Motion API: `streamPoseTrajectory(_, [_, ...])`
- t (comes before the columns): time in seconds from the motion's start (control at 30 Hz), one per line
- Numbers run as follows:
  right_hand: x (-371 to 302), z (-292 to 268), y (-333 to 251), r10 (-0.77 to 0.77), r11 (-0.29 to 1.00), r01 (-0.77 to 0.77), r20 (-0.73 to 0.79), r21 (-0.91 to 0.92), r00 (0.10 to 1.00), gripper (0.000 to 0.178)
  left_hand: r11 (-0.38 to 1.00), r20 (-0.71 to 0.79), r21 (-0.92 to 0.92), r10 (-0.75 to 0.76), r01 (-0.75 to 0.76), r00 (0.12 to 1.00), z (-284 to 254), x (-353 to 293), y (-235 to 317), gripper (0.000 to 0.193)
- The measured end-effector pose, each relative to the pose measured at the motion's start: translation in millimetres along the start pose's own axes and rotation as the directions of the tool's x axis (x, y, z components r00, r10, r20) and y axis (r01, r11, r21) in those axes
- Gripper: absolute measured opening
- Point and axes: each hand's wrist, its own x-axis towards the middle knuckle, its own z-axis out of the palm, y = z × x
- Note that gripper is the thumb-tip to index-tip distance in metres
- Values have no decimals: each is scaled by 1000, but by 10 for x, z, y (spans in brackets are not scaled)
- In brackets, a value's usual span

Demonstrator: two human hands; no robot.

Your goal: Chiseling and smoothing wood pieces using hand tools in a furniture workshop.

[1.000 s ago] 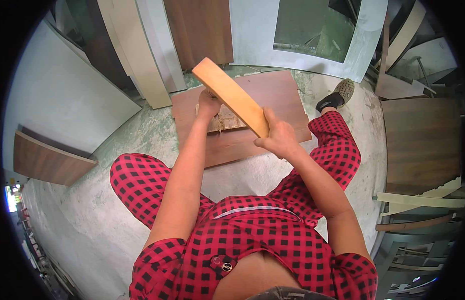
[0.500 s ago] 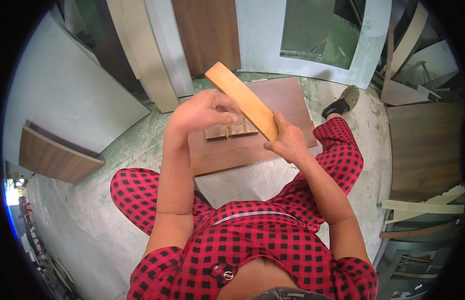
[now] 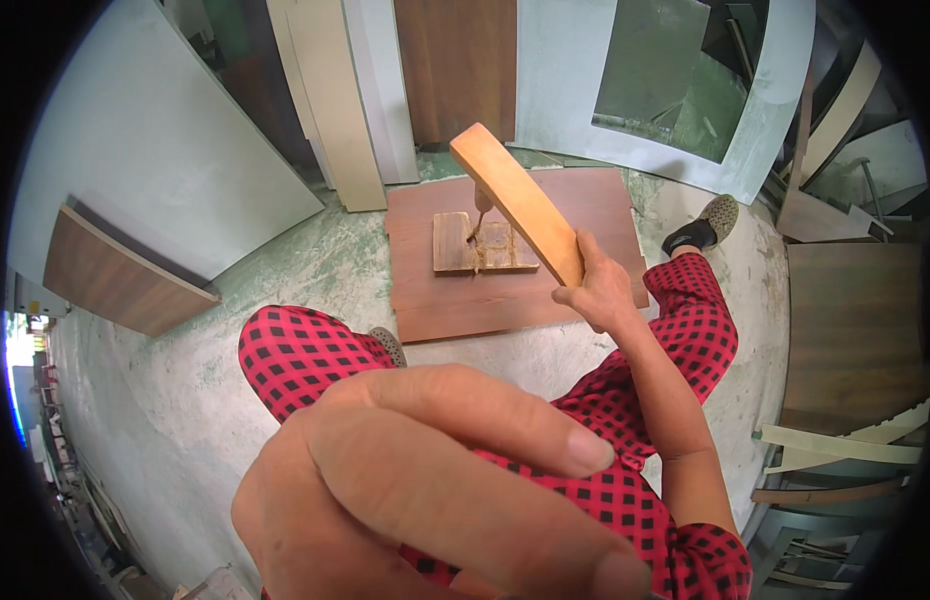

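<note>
Above a board, right hand grips a smooth orange block; left hand unclenched.

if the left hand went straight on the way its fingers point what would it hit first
Probably the red checked right sleeve, since the left hand points rightward toward it. Depth is unclear, though: the hand looks very near the camera and might pass over the sleeve.
</note>
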Motion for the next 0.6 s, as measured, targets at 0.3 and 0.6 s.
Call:
streamPoseTrajectory(0.3, [30,-6,-11,0,1000,0,-6,-16,1000,72,822,-744,-125,-448,555,495,651,181,302,14])
streamPoseTrajectory(0.6, [21,-60,-96,7,1000,-7,36,11,999,79,511,-691,-366,-709,778,140,56,492,398,11])
